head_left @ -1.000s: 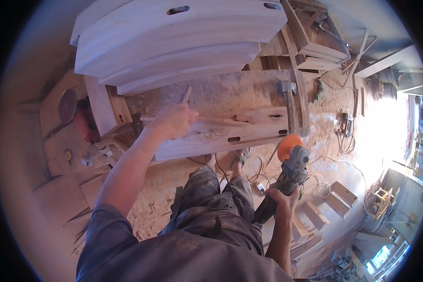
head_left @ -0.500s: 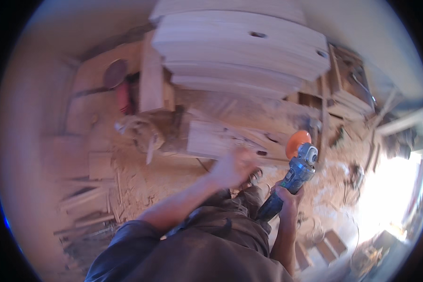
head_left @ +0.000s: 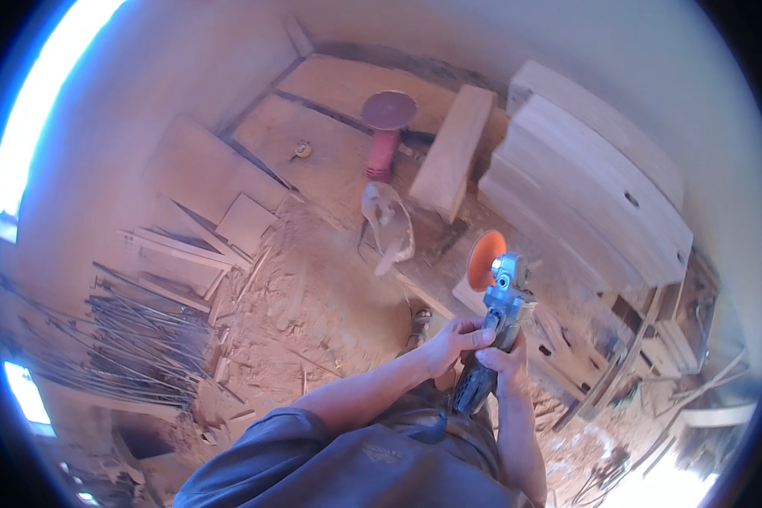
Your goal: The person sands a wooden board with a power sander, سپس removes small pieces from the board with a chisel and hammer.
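An angle grinder with a grey metal head and a dark body points up and away from me, in front of my torso. Its orange backing disc faces left. My right hand is wrapped round the dark body from the right side. From the left, my left hand grips the same body, its thumb lying across the tool near the right thumb. The undersides of both hands' fingers are partly hidden.
A red grinder with a brown sanding disc lies beside a wooden block. Stacked pale boards stand at the right. Thin rods and wood offcuts lie left. Sawdust covers the floor. A yellow tape measure-like item lies farther back.
My left hand has come from free space onto the grinder. My view has swung left, bringing the red grinder and the rods further into sight.
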A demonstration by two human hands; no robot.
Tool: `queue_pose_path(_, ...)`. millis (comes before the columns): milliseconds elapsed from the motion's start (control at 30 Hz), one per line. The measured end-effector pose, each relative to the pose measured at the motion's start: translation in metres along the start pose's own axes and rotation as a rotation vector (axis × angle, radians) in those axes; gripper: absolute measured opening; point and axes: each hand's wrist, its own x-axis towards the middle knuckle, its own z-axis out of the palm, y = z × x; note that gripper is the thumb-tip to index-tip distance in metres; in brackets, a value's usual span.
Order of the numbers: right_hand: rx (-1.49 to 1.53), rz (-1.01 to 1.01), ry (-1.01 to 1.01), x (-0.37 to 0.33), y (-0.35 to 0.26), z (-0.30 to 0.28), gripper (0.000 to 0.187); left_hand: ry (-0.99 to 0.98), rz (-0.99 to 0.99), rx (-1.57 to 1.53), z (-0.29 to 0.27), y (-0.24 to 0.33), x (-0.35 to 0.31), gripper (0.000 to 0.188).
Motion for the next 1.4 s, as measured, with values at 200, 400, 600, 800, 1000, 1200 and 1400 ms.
queue_pose_path(200,-0.216,0.049,-0.217,0.071,-0.008,0.107,0.088,0.178,0.263,-0.157,-0.064,0.075,-0.027,0.050)
queue_pose_path(400,-0.656,0.010,-0.315,0.123,0.049,0.158,0.087,0.280,0.278,-0.356,-0.170,0.176,-0.067,0.043)
queue_pose_path(600,-0.472,0.320,0.026,0.096,0.074,0.117,0.062,0.932,0.240,0.248,-0.312,0.262,-0.033,0.023)
queue_pose_path(800,-0.606,0.432,0.348,0.056,0.079,0.088,0.054,1.266,0.173,0.876,-0.454,0.271,0.060,0.038)
queue_pose_path(1000,-0.732,0.512,0.526,0.044,0.042,0.100,0.053,1.367,0.282,1.552,-0.594,0.251,0.100,0.055)
queue_pose_path(1200,-0.744,0.547,0.701,0.014,0.047,0.074,0.053,1.134,0.205,1.635,-0.519,0.224,0.120,0.058)
queue_pose_path(1400,-0.762,0.439,0.804,0.001,0.057,0.038,0.046,1.099,0.522,1.736,-0.560,0.226,0.106,0.070)
